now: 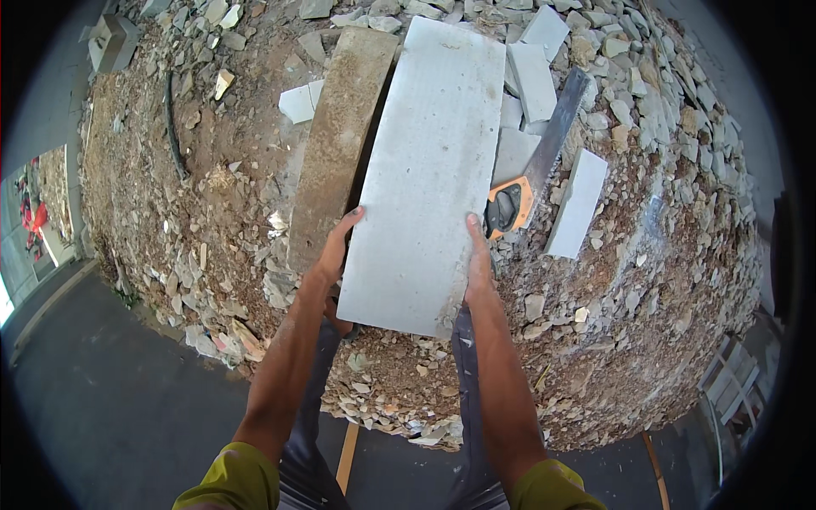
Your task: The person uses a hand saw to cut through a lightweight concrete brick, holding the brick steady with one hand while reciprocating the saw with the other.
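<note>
A large pale grey lightweight concrete block lies in front of me, its long side running away from my body. My left hand grips its left edge near the close end, thumb on the rim. On the opposite edge, my right hand presses with the thumb up along the side; its other fingers are hidden. A brown, dirt-covered block lies right beside the pale one, a dark gap between them. To the right rests a hand saw with an orange and black handle, close to my right hand.
Cut pale block pieces lie around the saw, with a narrow offcut farther right. Broken stones and rubble cover the ground. A dark stick or pipe lies at left. Dark pavement borders the rubble nearby.
</note>
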The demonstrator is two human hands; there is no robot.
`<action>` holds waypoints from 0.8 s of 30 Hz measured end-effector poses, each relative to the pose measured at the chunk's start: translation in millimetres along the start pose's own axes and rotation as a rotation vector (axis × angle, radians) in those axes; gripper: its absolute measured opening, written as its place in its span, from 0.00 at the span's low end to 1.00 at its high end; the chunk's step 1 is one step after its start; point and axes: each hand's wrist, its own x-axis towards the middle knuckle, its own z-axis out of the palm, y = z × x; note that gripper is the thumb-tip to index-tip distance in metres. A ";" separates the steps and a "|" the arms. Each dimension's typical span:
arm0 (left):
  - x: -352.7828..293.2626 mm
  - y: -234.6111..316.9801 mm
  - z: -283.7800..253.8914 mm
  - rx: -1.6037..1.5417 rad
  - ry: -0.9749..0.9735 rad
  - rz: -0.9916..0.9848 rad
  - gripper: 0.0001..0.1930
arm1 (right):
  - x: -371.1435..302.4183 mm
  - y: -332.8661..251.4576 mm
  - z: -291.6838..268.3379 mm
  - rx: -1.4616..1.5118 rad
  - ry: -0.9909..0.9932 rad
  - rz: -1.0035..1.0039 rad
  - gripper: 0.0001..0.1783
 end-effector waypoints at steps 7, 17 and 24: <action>-67.8 29.3 -4.9 0.047 -0.075 -0.088 0.44 | -68.3 4.9 14.1 0.267 0.119 0.018 0.41; -138.1 66.5 20.1 0.023 0.053 -0.062 0.36 | -107.3 23.6 -3.4 0.255 0.111 -0.184 0.31; -220.2 95.6 13.1 0.244 0.064 0.097 0.46 | -204.2 14.0 41.4 0.487 -0.018 -0.154 0.36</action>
